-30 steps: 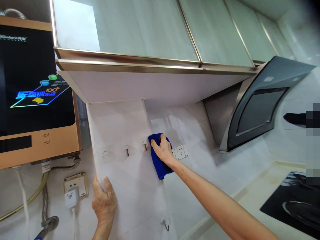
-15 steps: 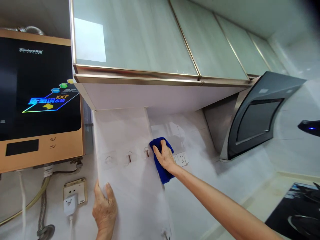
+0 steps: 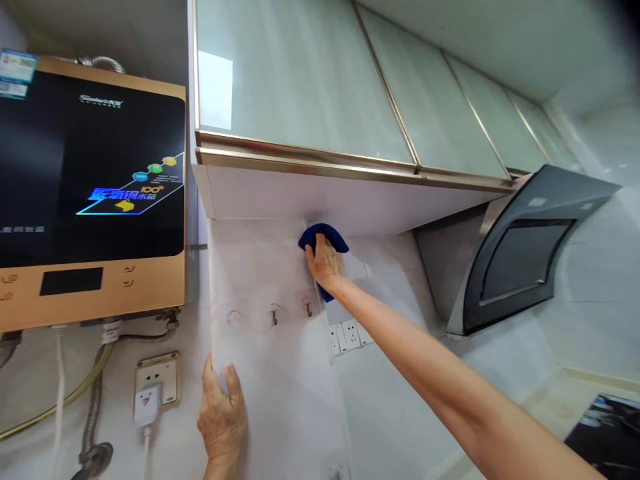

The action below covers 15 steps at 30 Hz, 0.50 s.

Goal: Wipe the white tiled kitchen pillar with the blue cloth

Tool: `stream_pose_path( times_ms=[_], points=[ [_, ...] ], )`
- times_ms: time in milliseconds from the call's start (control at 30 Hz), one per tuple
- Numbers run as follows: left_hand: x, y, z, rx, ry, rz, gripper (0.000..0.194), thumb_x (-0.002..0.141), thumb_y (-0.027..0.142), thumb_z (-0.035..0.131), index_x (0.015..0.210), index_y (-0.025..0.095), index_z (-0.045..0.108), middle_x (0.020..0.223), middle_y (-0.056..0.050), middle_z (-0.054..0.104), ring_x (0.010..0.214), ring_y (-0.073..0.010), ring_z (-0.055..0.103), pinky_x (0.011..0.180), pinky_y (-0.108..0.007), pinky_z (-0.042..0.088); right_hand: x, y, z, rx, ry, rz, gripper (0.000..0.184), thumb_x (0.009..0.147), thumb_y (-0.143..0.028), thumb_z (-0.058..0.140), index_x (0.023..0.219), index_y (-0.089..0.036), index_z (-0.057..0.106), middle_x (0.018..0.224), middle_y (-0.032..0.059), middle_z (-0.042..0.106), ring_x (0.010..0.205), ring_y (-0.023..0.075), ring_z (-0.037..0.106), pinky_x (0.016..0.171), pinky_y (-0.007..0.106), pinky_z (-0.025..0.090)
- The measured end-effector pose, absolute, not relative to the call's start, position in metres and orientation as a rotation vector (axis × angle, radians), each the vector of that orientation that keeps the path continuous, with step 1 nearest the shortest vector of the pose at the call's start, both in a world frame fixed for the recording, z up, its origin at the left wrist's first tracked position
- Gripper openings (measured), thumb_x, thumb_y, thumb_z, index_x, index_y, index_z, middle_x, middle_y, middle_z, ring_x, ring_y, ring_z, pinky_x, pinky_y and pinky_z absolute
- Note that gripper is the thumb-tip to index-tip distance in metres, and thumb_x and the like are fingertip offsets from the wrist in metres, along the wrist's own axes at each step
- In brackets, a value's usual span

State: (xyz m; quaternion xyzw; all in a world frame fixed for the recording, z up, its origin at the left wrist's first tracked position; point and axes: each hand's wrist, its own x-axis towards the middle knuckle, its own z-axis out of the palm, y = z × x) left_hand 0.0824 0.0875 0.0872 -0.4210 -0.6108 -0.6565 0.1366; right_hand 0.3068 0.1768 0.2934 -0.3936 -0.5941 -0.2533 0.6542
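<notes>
My right hand presses a blue cloth against the white tiled wall, high up just under the wall cabinet. The arm reaches up from the lower right. My left hand rests flat on the outer corner edge of a white tiled column, fingers apart and holding nothing. Three small hooks are stuck across the column below the cloth.
A black and gold water heater hangs at the left, with hoses and a plugged wall socket under it. White sockets sit right of the column. A dark range hood slopes at the right above a black hob.
My right hand has slid the blue cloth up the wall, from beside the hooks to just beneath the cabinet. The view has tilted up and left. My left hand stays on the column edge.
</notes>
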Motion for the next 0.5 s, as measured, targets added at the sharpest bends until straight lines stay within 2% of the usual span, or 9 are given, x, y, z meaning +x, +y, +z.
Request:
stream_pose_path(
  times_ms=[133,233,500],
  points=[
    [0.083,0.088,0.085,-1.267,-1.773,-1.952,0.061,0.096,0.052,0.029,0.148,0.021,0.035,0.145,-0.020,0.057,0.117,-0.0374,0.064,0.091,-0.053,0.054,0.285,0.164,0.297,-0.945,-1.330,-0.588,0.050,0.093,-0.017,0.026,0.140,-0.008,0.042,0.139,0.0243,0.052,0.128,0.0336,0.051,0.102,0.051,0.045],
    [0.083,0.087,0.083,-1.292,-1.753,-1.993,0.061,0.096,0.052,0.028,0.148,0.020,0.034,0.147,-0.019,0.055,0.123,-0.0389,0.061,0.095,-0.056,0.052,0.266,0.152,0.293,-0.957,-1.365,-0.606,0.054,0.091,-0.012,0.024,0.141,-0.006,0.042,0.141,0.0250,0.051,0.126,0.0366,0.051,0.106,0.059,0.040],
    [0.081,0.089,0.079,-1.305,-1.722,-2.029,0.058,0.097,0.051,0.029,0.148,0.024,0.034,0.146,-0.017,0.057,0.126,-0.0374,0.060,0.098,-0.056,0.052,0.190,0.126,0.283,-0.662,-1.567,-0.789,0.050,0.097,-0.020,0.028,0.145,-0.013,0.043,0.140,0.0142,0.057,0.130,0.0290,0.050,0.118,0.054,0.032]
  ],
)
